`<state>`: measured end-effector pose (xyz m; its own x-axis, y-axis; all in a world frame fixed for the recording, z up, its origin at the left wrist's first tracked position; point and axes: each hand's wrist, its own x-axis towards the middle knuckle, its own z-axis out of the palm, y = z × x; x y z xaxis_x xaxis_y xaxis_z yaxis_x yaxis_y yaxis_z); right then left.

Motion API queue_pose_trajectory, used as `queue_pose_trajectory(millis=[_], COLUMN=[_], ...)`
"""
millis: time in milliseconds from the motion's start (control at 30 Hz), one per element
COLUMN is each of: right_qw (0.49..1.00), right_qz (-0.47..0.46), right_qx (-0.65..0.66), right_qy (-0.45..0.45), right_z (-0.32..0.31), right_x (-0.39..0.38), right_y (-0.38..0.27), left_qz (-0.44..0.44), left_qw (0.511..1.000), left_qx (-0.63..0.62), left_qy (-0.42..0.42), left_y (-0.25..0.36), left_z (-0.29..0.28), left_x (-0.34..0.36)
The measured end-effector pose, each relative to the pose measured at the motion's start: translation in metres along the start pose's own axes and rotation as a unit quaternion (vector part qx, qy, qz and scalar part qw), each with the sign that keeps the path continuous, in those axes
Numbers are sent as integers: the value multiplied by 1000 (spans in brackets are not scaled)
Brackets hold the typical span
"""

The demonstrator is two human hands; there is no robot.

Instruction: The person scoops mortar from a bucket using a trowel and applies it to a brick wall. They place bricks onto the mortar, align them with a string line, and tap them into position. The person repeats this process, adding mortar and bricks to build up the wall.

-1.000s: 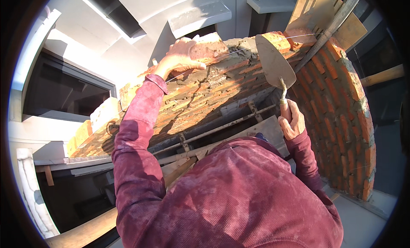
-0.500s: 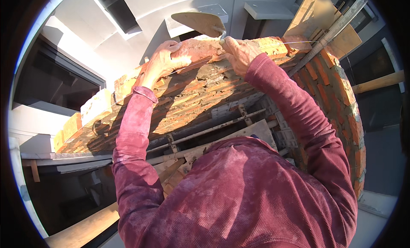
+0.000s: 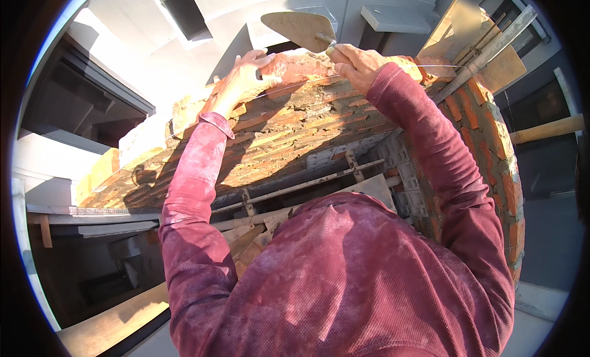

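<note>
A reddish-orange brick (image 3: 296, 67) lies on top of the wall, behind a taut white string. My left hand (image 3: 241, 79) is at the brick's left end, fingers and thumb spread with a gap between them; its tips are at the brick's end, and whether they touch it is unclear. In my right hand (image 3: 359, 63), closed round its handle, is a pointed trowel (image 3: 301, 30). The blade points up and left beyond the wall, mortar-stained and flat. That hand is just above the brick's right end.
The brick wall (image 3: 276, 138) has rough mortar joints and meets another brick wall (image 3: 501, 163) at the right. A long straight bar (image 3: 491, 46) leans at that corner, beside boards (image 3: 452, 25). Below are poles and planks (image 3: 295, 191). A wooden beam (image 3: 120, 317) crosses at lower left.
My left hand has loosened from the brick's end, its fingers now spread. The trowel has stayed in my right hand. The whole view has shifted slightly.
</note>
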<state>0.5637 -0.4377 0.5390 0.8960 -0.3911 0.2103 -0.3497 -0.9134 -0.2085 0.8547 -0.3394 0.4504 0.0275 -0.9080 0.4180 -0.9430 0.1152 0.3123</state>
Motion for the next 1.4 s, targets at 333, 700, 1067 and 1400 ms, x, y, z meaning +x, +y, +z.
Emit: queue_pose_trajectory(millis=[333,700,1067,1400], right_qw=[997,980,991,994], right_qz=[-51,-120,-123,-19], right_qx=[-32,-152,-33,1], right_qy=[-40,-44,32,104], right_z=[26,26,20,10], right_x=[19,18,27,1], right_y=[-12,-9,-11,-4], left_qz=[-1,-17,-7,-29], left_qw=[1000,998,1000,996], left_qx=[-27,-25,-28,-44], left_qy=[5,-46,-4,-77], left_y=[8,7,11,32], left_z=[-15,-19,-19,-29], left_x=[-20,-15,-18,-8])
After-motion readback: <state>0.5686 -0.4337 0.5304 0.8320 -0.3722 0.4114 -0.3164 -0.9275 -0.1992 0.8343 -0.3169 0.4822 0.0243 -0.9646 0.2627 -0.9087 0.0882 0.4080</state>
